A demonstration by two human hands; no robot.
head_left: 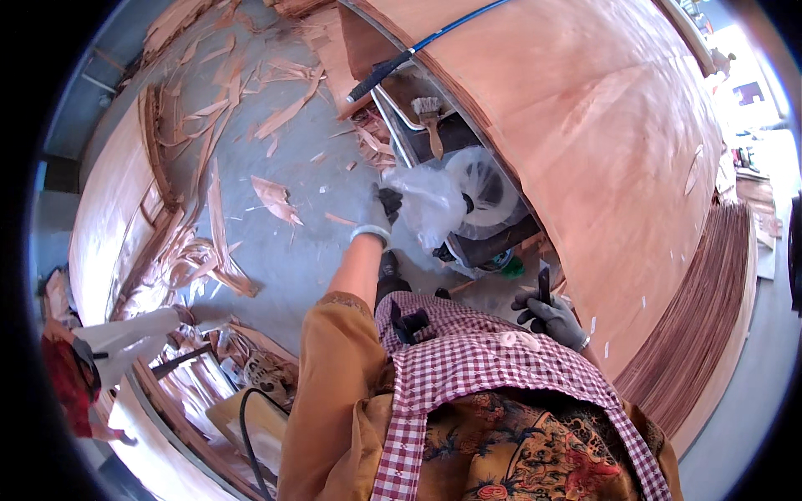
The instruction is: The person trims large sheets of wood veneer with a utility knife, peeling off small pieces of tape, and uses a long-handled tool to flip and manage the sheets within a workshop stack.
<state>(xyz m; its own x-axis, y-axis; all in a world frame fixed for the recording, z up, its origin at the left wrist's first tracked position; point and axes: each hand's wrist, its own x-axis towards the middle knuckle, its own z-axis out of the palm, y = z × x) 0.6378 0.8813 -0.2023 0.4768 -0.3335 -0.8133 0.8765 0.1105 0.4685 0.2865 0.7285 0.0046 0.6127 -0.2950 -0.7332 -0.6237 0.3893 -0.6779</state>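
Observation:
My left hand (381, 209), in a dark grey glove with a pale cuff, reaches forward over the floor. Its fingers are closed at the edge of a crumpled clear plastic sheet (428, 204). The sheet extends right toward a whitish round roll (487, 190) on a shelf under the big wood stack. Close to the stack's near edge is my right hand (553, 320), also gloved. A short, dark, narrow tool (544, 284) sticks up from its curled fingers; its kind is not clear. A wooden-handled brush (429, 125) lies on the shelf beyond the sheet.
Large stacked veneer sheets (601, 117) fill the right side, with a blue rod with a black grip (418, 52) across their edge. Veneer scraps (276, 199) litter the grey floor. Another wood stack (113, 209) stands left. A person in red (71, 380) is at lower left.

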